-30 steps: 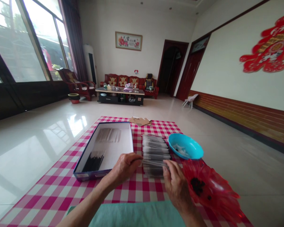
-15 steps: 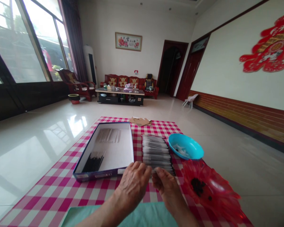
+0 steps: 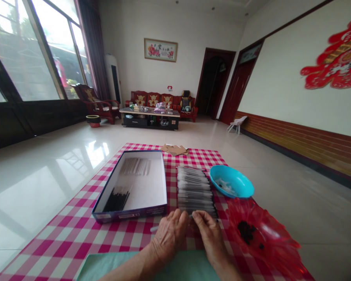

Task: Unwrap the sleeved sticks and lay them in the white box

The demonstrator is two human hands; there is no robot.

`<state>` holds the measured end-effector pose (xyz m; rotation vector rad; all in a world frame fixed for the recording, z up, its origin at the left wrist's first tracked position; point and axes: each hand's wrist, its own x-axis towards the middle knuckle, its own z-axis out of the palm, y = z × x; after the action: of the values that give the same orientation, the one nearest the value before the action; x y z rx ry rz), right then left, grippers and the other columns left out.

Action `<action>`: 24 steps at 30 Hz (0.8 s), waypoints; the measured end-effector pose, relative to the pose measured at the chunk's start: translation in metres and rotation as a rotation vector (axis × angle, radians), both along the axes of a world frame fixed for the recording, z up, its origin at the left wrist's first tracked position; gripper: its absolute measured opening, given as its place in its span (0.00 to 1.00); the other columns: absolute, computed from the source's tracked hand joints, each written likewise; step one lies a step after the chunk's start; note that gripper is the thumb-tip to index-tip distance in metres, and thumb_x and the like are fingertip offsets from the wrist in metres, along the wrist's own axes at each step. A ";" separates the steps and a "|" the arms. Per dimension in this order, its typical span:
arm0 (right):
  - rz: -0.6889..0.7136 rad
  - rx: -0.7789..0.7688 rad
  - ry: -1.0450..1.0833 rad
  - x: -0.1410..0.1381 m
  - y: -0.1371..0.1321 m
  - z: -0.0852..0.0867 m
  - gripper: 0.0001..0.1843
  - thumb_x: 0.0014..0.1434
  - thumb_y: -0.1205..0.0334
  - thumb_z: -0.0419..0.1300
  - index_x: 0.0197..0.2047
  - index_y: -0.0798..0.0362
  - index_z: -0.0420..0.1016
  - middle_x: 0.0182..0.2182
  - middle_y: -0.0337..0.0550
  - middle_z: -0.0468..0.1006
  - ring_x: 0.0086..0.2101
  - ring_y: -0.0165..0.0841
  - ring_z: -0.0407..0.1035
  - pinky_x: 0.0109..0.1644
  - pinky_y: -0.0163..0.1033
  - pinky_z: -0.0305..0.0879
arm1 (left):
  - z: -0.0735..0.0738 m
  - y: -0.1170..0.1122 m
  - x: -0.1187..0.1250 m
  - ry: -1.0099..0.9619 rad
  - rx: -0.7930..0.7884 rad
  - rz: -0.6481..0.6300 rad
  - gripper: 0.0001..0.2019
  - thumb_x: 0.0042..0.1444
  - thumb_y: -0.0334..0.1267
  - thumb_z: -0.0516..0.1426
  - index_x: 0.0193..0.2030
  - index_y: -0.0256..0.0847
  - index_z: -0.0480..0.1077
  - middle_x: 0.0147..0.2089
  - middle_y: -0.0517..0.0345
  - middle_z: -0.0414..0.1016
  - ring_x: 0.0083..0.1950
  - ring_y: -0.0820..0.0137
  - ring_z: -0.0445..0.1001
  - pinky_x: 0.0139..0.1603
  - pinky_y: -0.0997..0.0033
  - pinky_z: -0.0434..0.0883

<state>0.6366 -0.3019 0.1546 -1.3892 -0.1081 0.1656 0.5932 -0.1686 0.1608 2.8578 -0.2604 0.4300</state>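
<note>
My left hand [image 3: 171, 232] is closed around a translucent pen barrel [image 3: 154, 229], whose end sticks out to the left. At the barrel's other end, the thumb and finger of my right hand [image 3: 207, 232] are pinched together; any small part there is hidden. Just beyond my hands lies a stack of pens [image 3: 194, 189], clear with dark ends, side by side. To the left, a shallow box [image 3: 148, 187] holds clear barrels [image 3: 136, 166] at its far end and thin black refills [image 3: 117, 200] at its near end.
A blue bowl [image 3: 245, 187] with small whitish pieces stands right of the pens. Nearer is a red translucent dish [image 3: 276, 234] with small black pieces. Torn cardboard [image 3: 174, 149] lies at the far edge of the checked tablecloth [image 3: 61, 234]. Green cloth [image 3: 105, 265] lies in front of me.
Both hands have lowered slightly, still together at the barrel. The barrel's left end has dropped and tilts further from the box edge. The whole view has shifted slightly.
</note>
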 end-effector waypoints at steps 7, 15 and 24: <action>0.047 0.009 -0.005 0.001 -0.003 -0.001 0.16 0.46 0.52 0.66 0.35 0.53 0.77 0.31 0.43 0.80 0.34 0.38 0.73 0.42 0.41 0.69 | -0.007 0.008 0.006 -0.140 -0.036 -0.050 0.06 0.61 0.32 0.48 0.34 0.42 0.63 0.30 0.60 0.68 0.30 0.71 0.67 0.27 0.74 0.59; 0.069 -0.022 0.080 0.002 -0.001 -0.006 0.15 0.46 0.50 0.66 0.30 0.54 0.74 0.24 0.41 0.77 0.26 0.35 0.71 0.31 0.39 0.69 | -0.009 0.011 0.007 -0.143 -0.093 -0.064 0.04 0.60 0.33 0.50 0.34 0.41 0.63 0.30 0.60 0.69 0.32 0.70 0.69 0.30 0.74 0.62; 0.091 -0.060 -0.034 0.007 -0.002 -0.016 0.17 0.48 0.50 0.65 0.37 0.53 0.76 0.34 0.43 0.79 0.35 0.38 0.72 0.39 0.40 0.69 | -0.011 0.017 0.008 -0.229 -0.078 -0.057 0.08 0.63 0.36 0.47 0.35 0.42 0.65 0.30 0.59 0.67 0.32 0.70 0.65 0.31 0.73 0.62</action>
<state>0.6438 -0.3039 0.1384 -1.4483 -0.1962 0.2220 0.6016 -0.1511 0.1495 2.7179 -0.3565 0.7399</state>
